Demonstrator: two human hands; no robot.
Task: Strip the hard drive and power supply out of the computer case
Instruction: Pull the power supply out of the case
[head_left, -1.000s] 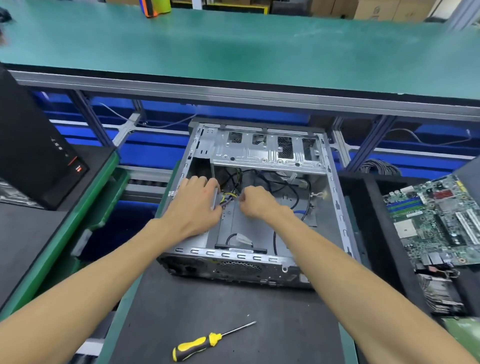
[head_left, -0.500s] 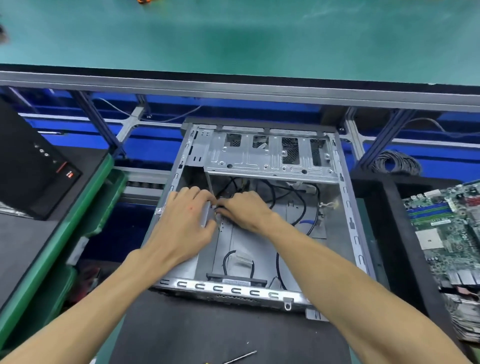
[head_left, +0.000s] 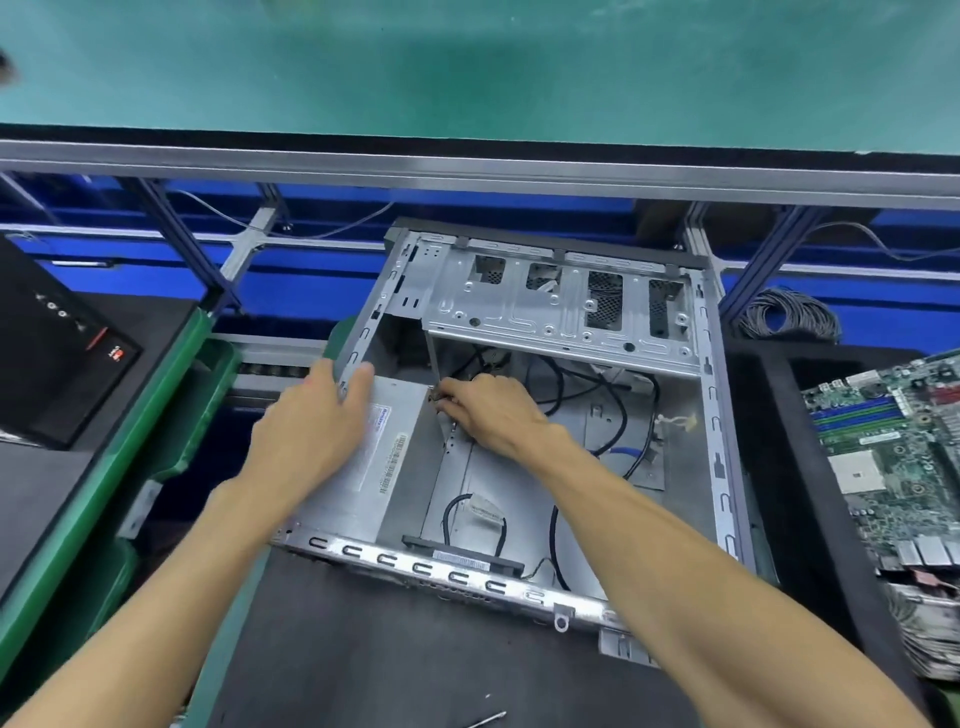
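Observation:
The open grey computer case (head_left: 718, 431) lies on a black mat. Inside at its left sits the silver power supply (head_left: 400, 467), its white label showing. My left hand (head_left: 311, 431) rests flat on the supply's far left corner, fingers stretched to the case's left rail. My right hand (head_left: 488, 415) has its fingers curled round the cable bundle (head_left: 439, 397) at the supply's far right corner. Black cables (head_left: 613, 395) loop over the case floor below the drive cage (head_left: 545, 317). I cannot make out a hard drive.
A flat black part (head_left: 462, 558) lies along the case's near wall. A motherboard (head_left: 893, 447) is in a black tray to the right. At the left stand a black tower (head_left: 57, 353) and a green bin (head_left: 171, 415). A screwdriver tip (head_left: 488, 719) shows at the bottom edge.
My left hand has slid left and away, uncovering the power supply's label. My right hand stays at the cables by the supply's corner. The view has dropped closer to the case.

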